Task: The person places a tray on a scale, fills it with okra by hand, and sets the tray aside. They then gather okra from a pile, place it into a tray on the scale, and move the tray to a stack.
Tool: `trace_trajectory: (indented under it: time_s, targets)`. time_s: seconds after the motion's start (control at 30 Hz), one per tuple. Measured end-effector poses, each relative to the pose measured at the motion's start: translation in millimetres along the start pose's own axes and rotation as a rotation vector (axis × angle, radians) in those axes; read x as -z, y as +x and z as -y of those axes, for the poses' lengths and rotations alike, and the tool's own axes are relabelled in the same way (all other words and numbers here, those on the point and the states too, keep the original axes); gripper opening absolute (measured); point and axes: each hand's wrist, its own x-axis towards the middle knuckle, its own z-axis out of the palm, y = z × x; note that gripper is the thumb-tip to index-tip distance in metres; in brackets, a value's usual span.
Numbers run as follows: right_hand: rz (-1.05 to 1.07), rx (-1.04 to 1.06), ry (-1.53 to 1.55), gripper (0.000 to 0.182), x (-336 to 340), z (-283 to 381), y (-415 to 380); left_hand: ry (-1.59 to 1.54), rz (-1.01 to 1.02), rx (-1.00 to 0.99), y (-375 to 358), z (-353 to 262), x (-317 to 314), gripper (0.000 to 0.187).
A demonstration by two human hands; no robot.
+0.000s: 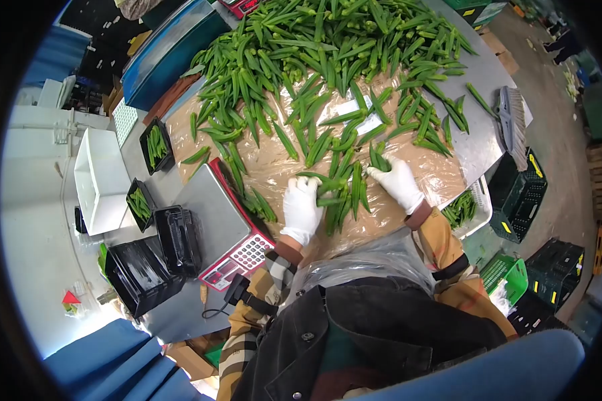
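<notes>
A large heap of green okra pods [328, 40] covers the far part of the table, with loose pods spread toward me. My left hand [302, 208], in a white glove, has its fingers curled on okra pods [329, 189] at the near edge of the spread. To its right, my white-gloved right hand [398, 184] pinches okra [378, 159] between thumb and fingers. A small bunch of pods [344, 204] lies between the two hands on brown sheeting under clear plastic [267, 170]. The gloves hide parts of the held pods.
At my left stands a red scale [237, 257] with a metal plate. Beyond it are okra-filled black trays [155, 146], stacked black trays [140, 271] and a white foam box [104, 180]. A brush [512, 123] lies at the right edge, with crates [518, 197] below.
</notes>
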Motion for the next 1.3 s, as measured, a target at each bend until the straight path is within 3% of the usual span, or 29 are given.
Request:
trace_trajectory:
  time_s: [0.07,0.2,0.3,0.43,0.47,0.53,0.57,0.63,0.7,0.77,0.83,0.9,1.0,1.17,1.23,1.3]
  targets:
    - [-0.085,0.044,-0.46,0.046,-20.1,10.0,-7.0,0.039,-0.039,-0.033,14.0,9.8,-2.7,0.03]
    - [-0.155,0.093,-0.692,0.059,-68.3,4.4,-0.3,0.181,-0.112,-0.229,20.9,40.5,-53.3,0.031]
    - [-0.139,-0.014,-0.492,0.057,-49.9,6.4,7.9,0.08,0.082,-0.016,14.7,31.0,-32.7,0.029]
    - [-0.087,0.015,0.351,0.041,-5.2,12.9,-4.2,-0.36,-0.113,0.335,-12.8,11.9,-14.0,0.025]
    - [-0.097,0.007,0.373,0.038,2.3,13.1,-7.9,-0.565,-0.071,0.405,-19.0,7.3,-8.7,0.028]
    - [-0.116,-0.001,0.418,0.032,12.8,11.7,-15.3,-0.502,0.002,0.466,-28.5,-5.4,-15.8,0.029]
    - [-0.132,0.004,0.354,0.032,15.5,7.5,-18.5,-0.468,0.039,0.498,-33.1,-12.7,-21.4,0.029]
    - [-0.165,0.014,0.225,0.033,17.7,0.0,-26.5,-0.272,0.061,0.361,-43.7,-20.4,-41.4,0.046]
    - [-0.215,-0.05,-0.315,0.041,13.3,16.0,-39.9,-0.154,0.045,0.339,-49.7,-26.4,-53.4,0.054]
    - [-0.214,0.069,-0.569,0.044,-5.7,-3.9,-37.5,-0.168,0.12,0.354,-47.7,-22.6,-57.2,0.059]
    - [-0.234,0.238,-0.63,0.051,-29.1,-22.0,-37.2,-0.182,0.18,0.356,-45.5,-16.2,-54.8,0.061]
    - [-0.187,0.188,-0.711,0.05,-36.9,-14.5,-34.0,-0.195,0.223,0.343,-44.4,-8.4,-51.0,0.061]
    - [-0.065,-0.017,-0.496,0.047,-20.5,11.7,-31.0,-0.417,0.156,0.385,-52.7,-0.5,-43.0,0.053]
    - [0.167,-0.093,0.153,0.04,-7.6,12.6,-47.8,-0.953,0.092,0.583,-61.5,16.1,-30.3,0.05]
    - [0.213,-0.127,0.308,0.039,-14.4,5.0,-48.1,-0.886,0.035,0.559,-55.4,8.0,-35.9,0.052]
    - [0.154,-0.063,0.178,0.04,-17.2,-2.8,-39.2,-0.724,0.003,0.48,-43.4,-14.1,-31.0,0.051]
